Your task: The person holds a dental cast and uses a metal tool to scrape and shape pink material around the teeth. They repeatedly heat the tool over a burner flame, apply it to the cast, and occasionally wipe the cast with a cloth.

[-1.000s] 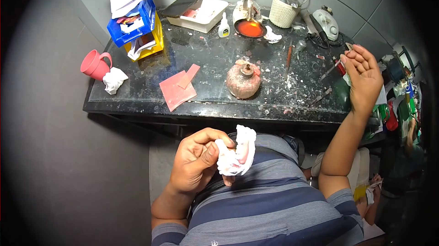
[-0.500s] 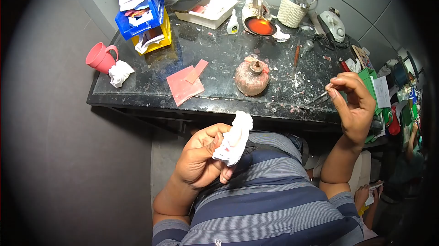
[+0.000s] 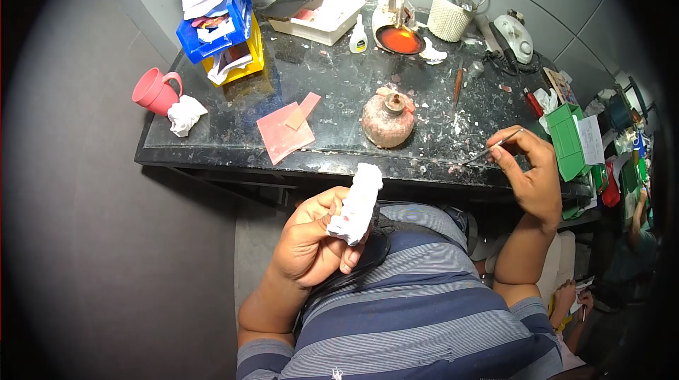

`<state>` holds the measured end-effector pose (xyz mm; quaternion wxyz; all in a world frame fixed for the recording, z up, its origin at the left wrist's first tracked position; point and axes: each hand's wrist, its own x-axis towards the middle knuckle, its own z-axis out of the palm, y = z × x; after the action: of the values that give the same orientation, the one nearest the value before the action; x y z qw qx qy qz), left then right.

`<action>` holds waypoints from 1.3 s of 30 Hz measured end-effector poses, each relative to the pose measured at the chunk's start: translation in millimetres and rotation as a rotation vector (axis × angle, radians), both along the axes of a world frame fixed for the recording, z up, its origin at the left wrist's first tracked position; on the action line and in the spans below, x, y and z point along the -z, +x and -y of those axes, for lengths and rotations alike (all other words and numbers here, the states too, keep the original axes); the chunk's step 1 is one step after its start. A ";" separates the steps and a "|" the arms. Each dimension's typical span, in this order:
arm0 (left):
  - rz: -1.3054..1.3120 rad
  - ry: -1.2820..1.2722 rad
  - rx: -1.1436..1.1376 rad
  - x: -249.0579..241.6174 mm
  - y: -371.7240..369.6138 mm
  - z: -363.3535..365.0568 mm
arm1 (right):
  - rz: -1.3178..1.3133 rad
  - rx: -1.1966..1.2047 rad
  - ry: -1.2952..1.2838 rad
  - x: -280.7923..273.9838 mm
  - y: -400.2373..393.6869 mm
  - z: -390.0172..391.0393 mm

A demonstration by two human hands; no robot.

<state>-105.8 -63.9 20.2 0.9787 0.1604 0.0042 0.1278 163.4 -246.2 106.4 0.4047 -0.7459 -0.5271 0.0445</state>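
My left hand [image 3: 311, 242] grips a white, lumpy plaster-like piece [image 3: 359, 203] with a small pink spot, held in front of my striped shirt. At the right, my right hand [image 3: 530, 175] pinches a thin dark metal tool [image 3: 495, 145] between thumb and fingers, its tip pointing left over the table's front edge. On the dark speckled table [image 3: 233, 122] between the hands stands a round, pinkish, wax-stained burner [image 3: 388, 120]. Pink sheets [image 3: 284, 132] lie to its left, a narrow strip on top. A brown-handled tool [image 3: 459, 84] lies behind my right hand.
Around the table are a pink mug [image 3: 155, 92], crumpled tissue [image 3: 187, 115], blue bin [image 3: 216, 30], white tray [image 3: 318, 21], small bottle [image 3: 358, 36], glowing orange dish [image 3: 400, 40], woven cup [image 3: 448, 19] and green bin [image 3: 566, 141]. Another person's hands [image 3: 566, 299] show at lower right.
My right hand has shifted slightly down and left, and the thin tool in it now shows more fully. The white piece in my left hand has tilted more upright and moved slightly left.
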 end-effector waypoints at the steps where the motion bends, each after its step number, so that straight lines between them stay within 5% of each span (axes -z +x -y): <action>1: -0.009 0.054 -0.023 -2.4 0.0 0.3 | -0.001 0.000 0.000 -1.7 1.0 0.7; 9: -0.134 0.268 -0.239 -3.5 3.9 3.5 | 0.017 0.024 0.040 -11.5 -2.7 -4.2; 16: -0.134 0.390 -0.354 -0.1 6.4 3.0 | -0.298 -0.097 0.579 5.6 -0.6 -41.7; 39: -0.118 0.382 -0.338 1.2 5.5 2.6 | -0.278 -0.164 0.531 20.4 2.0 -69.4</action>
<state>-100.3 -66.6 19.0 0.8935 0.3466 0.0640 0.2782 165.4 -176.8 86.0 0.6487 -0.5558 -0.5184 0.0391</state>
